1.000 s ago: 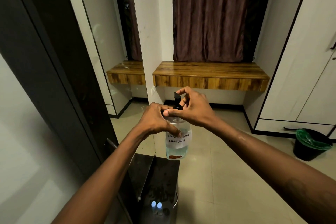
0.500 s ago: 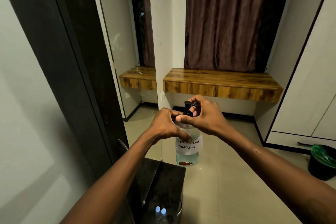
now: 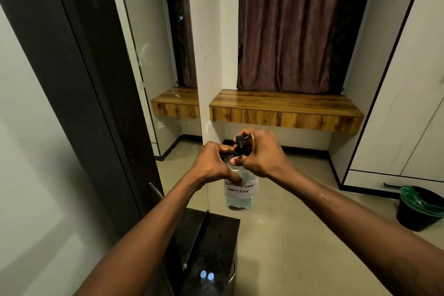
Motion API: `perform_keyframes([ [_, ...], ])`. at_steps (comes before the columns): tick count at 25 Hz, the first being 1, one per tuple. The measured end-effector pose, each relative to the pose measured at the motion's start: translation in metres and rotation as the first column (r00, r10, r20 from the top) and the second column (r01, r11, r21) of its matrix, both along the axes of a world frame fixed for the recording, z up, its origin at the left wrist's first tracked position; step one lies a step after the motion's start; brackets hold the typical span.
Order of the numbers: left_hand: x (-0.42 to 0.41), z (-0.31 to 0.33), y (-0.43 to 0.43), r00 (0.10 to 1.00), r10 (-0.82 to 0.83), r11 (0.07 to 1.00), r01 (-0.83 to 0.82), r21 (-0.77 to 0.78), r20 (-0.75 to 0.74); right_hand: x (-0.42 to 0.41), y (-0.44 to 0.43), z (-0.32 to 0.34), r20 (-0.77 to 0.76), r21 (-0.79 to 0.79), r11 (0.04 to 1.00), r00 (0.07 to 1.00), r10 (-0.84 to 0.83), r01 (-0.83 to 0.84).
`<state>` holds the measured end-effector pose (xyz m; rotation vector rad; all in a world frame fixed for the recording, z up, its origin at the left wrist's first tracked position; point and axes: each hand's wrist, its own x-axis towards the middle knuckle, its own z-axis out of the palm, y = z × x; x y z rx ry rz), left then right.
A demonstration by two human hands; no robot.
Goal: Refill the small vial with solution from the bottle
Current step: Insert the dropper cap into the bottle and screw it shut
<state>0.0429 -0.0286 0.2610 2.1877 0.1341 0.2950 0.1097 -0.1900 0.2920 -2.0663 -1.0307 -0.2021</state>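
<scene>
Head view is showing the bottle (image 3: pixel 241 193) being held in mid-air over the floor, the left hand (image 3: pixel 211 163) clasping its shoulder and the right hand (image 3: pixel 260 152) pinching the black pump top (image 3: pixel 239 143), which is now standing turned compared with a second ago, so unscrewing seems underway. Its handwritten label (image 3: pixel 241 189) is reading "LENS SOLUTION"; no vial is showing.

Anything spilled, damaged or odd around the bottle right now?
No spill visible. One oddity: a reddish-brown patch sits at the bottom of the clear pump bottle with the handwritten white label, held by the left hand and right hand; can't tell whether residue or marking.
</scene>
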Motion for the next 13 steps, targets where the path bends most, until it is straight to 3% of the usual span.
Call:
perform_keyframes([
  [4,0.0,-0.008,0.002,0.999,0.033,0.999,-0.033,0.007,-0.019,-0.002,0.006,-0.011,0.058,0.01,1.0,0.998,0.004,-0.005],
  [13,-0.006,-0.03,0.018,0.997,0.025,0.999,-0.023,0.025,-0.069,0.005,0.009,-0.033,0.031,-0.101,0.969,0.973,0.23,-0.226],
])
